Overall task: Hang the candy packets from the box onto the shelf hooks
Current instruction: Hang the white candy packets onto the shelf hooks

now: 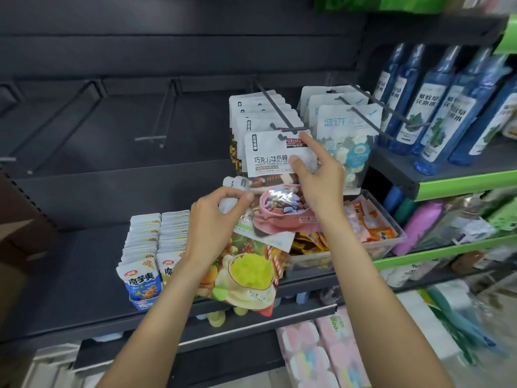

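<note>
Both forearms bare, reaching up and forward from the bottom edge, converging toward centre. Left hand (pixel 216 219): back of hand to camera, wrist bent slightly inward, fingers curled, thumb and fingertips pinched together at the top, gripping something thin. Right hand (pixel 319 180): higher and further forward than the left, wrist roughly straight with the forearm, index finger (pixel 310 142) extended up and left, thumb (pixel 297 165) out beside it, the two spread apart in a pinch pose; remaining fingers folded back, mostly hidden behind the palm. Hands near each other, not touching.
</note>
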The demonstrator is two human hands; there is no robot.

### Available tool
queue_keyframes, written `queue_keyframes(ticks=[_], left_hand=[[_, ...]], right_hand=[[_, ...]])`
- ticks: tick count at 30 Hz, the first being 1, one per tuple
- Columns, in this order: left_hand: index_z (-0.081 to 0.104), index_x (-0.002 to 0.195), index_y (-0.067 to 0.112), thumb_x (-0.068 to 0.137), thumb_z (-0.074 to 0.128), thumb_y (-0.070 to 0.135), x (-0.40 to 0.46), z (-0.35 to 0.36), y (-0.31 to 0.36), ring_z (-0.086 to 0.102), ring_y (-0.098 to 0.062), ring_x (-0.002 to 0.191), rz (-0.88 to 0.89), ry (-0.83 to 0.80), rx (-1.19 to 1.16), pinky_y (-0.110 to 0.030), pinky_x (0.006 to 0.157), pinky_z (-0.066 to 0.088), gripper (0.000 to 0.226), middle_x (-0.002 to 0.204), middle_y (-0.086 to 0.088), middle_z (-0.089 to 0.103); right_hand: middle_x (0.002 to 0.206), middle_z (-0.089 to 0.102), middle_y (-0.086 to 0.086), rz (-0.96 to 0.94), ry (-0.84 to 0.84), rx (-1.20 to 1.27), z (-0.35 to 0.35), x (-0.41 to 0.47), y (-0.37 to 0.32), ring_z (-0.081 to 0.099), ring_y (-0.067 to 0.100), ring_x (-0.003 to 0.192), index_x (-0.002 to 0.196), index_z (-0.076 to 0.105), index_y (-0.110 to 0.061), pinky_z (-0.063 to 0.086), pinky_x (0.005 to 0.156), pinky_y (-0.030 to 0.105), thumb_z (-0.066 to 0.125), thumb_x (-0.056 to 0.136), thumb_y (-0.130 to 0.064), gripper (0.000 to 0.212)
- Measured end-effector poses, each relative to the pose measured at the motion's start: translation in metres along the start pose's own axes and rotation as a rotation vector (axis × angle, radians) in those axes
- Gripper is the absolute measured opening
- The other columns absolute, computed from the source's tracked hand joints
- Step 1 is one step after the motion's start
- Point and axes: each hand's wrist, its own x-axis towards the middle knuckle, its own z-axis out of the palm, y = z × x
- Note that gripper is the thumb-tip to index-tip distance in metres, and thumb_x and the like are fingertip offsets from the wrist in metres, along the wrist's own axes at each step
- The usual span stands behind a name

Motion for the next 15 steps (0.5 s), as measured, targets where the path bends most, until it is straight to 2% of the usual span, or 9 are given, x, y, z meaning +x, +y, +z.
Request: queue_keyframes(ticks=[3, 5, 7, 9, 11, 12, 14, 15], left_hand=[[0.071, 0.086, 0.024, 0.084, 0.071, 0.025, -0.021, -0.019, -0.025, 0.060, 0.009, 0.081, -0.088, 0.041, 0.018, 0.003, 0.073, 0.034, 0.002, 0.093, 0.020, 0.069], [0.071, 0.087, 0.026, 0.083, 0.073, 0.020, -0.033, -0.037, -0.041, 0.059, 0.010, 0.081, -0.143, 0.092, 0.043, 0.004, 0.075, 0.033, 0.008, 0.096, 0.019, 0.069], [0.071, 0.086, 0.027, 0.082, 0.074, 0.016, -0.039, -0.055, -0.049, 0.058, 0.013, 0.081, -0.195, 0.142, 0.020, 0.003, 0.077, 0.034, 0.012, 0.097, 0.017, 0.070], [0.072, 0.086, 0.028, 0.082, 0.074, 0.017, -0.040, -0.069, -0.052, 0.062, 0.005, 0.082, -0.194, 0.168, -0.035, -0.010, 0.085, 0.044, 0.013, 0.096, 0.013, 0.072], [0.072, 0.087, 0.030, 0.082, 0.075, 0.020, -0.037, -0.073, -0.046, 0.067, -0.008, 0.090, -0.170, 0.170, -0.089, -0.039, 0.092, 0.052, 0.012, 0.095, 0.015, 0.073], [0.072, 0.088, 0.030, 0.082, 0.075, 0.021, -0.035, -0.072, -0.041, 0.067, -0.012, 0.093, -0.150, 0.165, -0.106, -0.047, 0.091, 0.051, 0.011, 0.095, 0.017, 0.072], [0.071, 0.089, 0.029, 0.083, 0.074, 0.021, -0.030, -0.064, -0.031, 0.066, -0.009, 0.096, -0.093, 0.160, -0.125, -0.049, 0.093, 0.049, 0.011, 0.095, 0.021, 0.071], [0.070, 0.089, 0.028, 0.083, 0.074, 0.020, -0.028, -0.059, -0.026, 0.065, -0.006, 0.096, -0.065, 0.160, -0.131, -0.047, 0.095, 0.049, 0.010, 0.095, 0.023, 0.070]], right_hand=[[0.135, 0.055, -0.006, -0.090, 0.034, -0.062, 0.009, 0.009, 0.011, 0.040, -0.006, 0.119, 0.135, 0.054, -0.017, 0.028, 0.097, -0.002, 0.061, 0.093, -0.013, 0.043], [0.128, 0.055, -0.008, -0.164, 0.080, -0.118, 0.017, 0.011, 0.022, 0.040, -0.008, 0.115, 0.135, 0.053, -0.015, 0.025, 0.094, -0.004, 0.061, 0.094, -0.016, 0.043], [0.125, 0.058, 0.002, -0.207, 0.141, -0.184, 0.023, 0.011, 0.030, 0.039, -0.009, 0.109, 0.136, 0.052, -0.013, 0.023, 0.091, -0.006, 0.061, 0.095, -0.020, 0.043], [0.123, 0.057, 0.015, -0.238, 0.202, -0.264, 0.028, 0.011, 0.032, 0.042, 0.003, 0.109, 0.135, 0.053, -0.014, 0.025, 0.088, -0.002, 0.061, 0.094, -0.023, 0.043], [0.125, 0.050, 0.020, -0.287, 0.275, -0.330, 0.030, 0.005, 0.026, 0.039, 0.017, 0.117, 0.131, 0.056, -0.013, 0.026, 0.093, 0.004, 0.065, 0.090, -0.023, 0.043], [0.126, 0.047, 0.019, -0.292, 0.310, -0.319, 0.029, -0.003, 0.021, 0.038, 0.019, 0.119, 0.129, 0.057, -0.014, 0.026, 0.096, 0.005, 0.066, 0.090, -0.023, 0.041], [0.120, 0.051, 0.012, -0.229, 0.298, -0.184, 0.024, -0.028, 0.008, 0.046, 0.018, 0.112, 0.121, 0.059, -0.013, 0.034, 0.093, 0.010, 0.063, 0.091, -0.024, 0.031], [0.114, 0.055, 0.007, -0.153, 0.221, -0.083, 0.023, -0.044, 0.000, 0.051, 0.013, 0.105, 0.116, 0.059, -0.014, 0.040, 0.088, 0.014, 0.063, 0.092, -0.027, 0.028]])
